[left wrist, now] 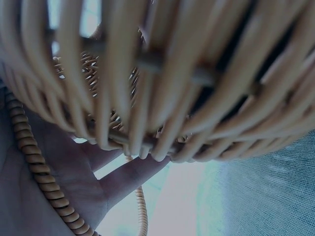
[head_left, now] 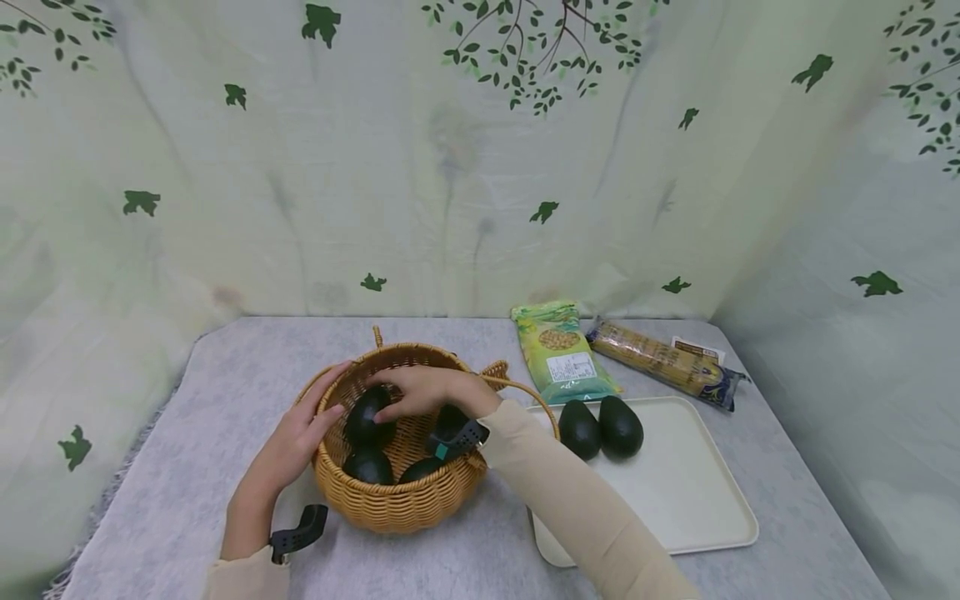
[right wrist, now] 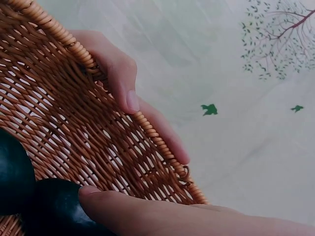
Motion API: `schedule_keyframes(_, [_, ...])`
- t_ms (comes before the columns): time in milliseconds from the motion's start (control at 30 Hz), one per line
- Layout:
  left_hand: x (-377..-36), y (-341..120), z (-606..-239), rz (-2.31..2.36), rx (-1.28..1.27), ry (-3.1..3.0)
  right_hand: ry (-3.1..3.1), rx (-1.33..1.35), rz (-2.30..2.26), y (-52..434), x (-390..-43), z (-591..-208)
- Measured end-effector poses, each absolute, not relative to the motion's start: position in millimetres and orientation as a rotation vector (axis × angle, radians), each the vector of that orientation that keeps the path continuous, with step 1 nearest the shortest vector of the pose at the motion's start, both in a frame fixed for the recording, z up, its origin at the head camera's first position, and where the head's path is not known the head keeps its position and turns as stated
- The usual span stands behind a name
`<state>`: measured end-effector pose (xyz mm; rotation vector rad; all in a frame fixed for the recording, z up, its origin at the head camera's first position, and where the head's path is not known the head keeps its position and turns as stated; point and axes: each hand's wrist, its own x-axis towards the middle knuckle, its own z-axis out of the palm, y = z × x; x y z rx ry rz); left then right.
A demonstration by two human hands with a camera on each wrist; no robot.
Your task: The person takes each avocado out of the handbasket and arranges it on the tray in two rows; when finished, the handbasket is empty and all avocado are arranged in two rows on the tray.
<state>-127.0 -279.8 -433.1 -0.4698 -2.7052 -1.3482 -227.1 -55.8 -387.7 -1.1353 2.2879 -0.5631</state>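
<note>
A round wicker basket point(head_left: 401, 504) holds several dark green avocados. At its left rim my left hand point(head_left: 296, 437) grips the wall; in the right wrist view the thumb point(right wrist: 132, 101) hooks over the rim and the fingers lie outside. The left wrist view shows the palm point(left wrist: 64, 177) against the outer weave, beside the coiled handle. My right hand point(head_left: 427, 390) reaches into the basket and holds an avocado point(head_left: 365, 419) between thumb and fingers at the left inner side. Other avocados lie below it, partly hidden by the right wrist.
Right of the basket, a white tray point(head_left: 690, 475) carries two avocados point(head_left: 600, 429) at its far left corner, and my right forearm crosses its near left side. Behind it lie a green and yellow food bag point(head_left: 558, 346) and a long packet point(head_left: 660, 358) of what looks like noodles.
</note>
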Motion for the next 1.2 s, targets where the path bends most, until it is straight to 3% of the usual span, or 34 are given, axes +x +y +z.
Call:
schedule_keyframes(833, [-126.5,-279.9,-433.8,-1.353,-0.475,-2.699,2.327,-1.309,-0.494,-56.5,-228.4,-388.5])
schedule_keyframes(1200, [-127.1,-280.1,-434.3,-1.355,-0.481,-2.698,2.274,-1.259,-0.5,-56.0,-227.6,-390.1])
